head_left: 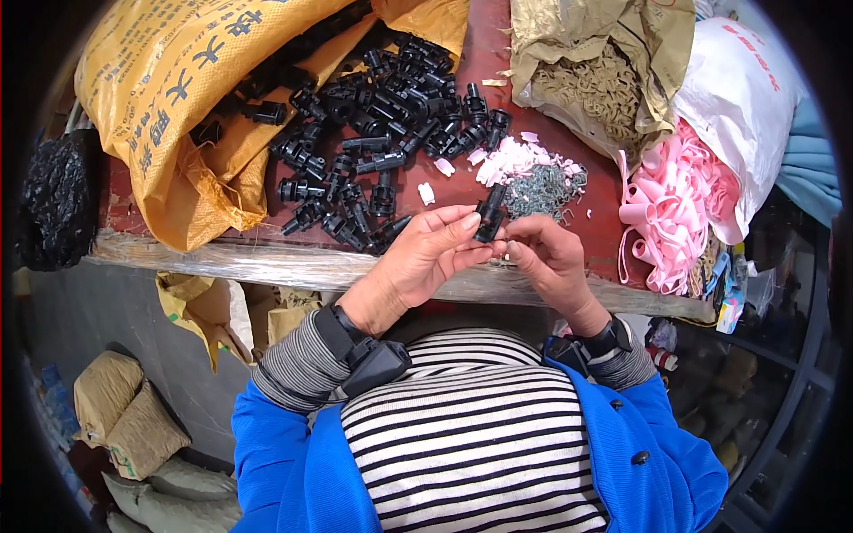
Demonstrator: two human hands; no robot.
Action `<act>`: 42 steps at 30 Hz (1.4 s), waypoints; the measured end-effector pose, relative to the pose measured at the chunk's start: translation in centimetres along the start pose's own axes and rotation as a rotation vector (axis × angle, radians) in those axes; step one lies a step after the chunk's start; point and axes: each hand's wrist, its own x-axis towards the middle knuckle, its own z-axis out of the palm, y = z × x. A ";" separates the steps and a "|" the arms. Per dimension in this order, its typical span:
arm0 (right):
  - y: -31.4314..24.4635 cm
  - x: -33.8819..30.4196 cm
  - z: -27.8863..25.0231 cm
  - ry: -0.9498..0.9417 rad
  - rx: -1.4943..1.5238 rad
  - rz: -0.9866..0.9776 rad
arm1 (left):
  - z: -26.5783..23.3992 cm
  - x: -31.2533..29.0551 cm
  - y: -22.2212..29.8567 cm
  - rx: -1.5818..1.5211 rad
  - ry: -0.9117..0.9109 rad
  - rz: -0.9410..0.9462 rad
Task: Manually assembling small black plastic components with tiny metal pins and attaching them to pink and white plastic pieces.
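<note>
Near the table's front edge, my left hand pinches a black cylindrical plastic fitting between thumb and fingers, and it stands roughly upright. My right hand is close beside it, thumb and fingertips pressed together by the fitting's lower end; whatever they hold is too small to make out. Just beyond my hands lie a pile of small pink pieces and a heap of small dark grey-green metal parts. To the left, many similar black fittings spread out from the mouth of a yellow woven sack.
At the back right, an open brown paper sack holds tan ring-like pieces. Beside it, a white sack spills pink strips to the table's edge. A black plastic bag sits far left. Filled sacks lie on the floor.
</note>
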 end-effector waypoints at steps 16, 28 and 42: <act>-0.3 1.3 -0.8 -0.034 -0.348 -0.096 | -0.2 -0.1 -0.4 0.006 0.093 -0.053; -0.2 1.4 0.4 -0.002 -0.730 -0.328 | 0.0 0.0 -0.2 0.052 0.105 -0.106; 0.4 1.6 0.0 -0.054 -0.675 -0.306 | 0.2 0.0 0.2 0.152 0.187 -0.129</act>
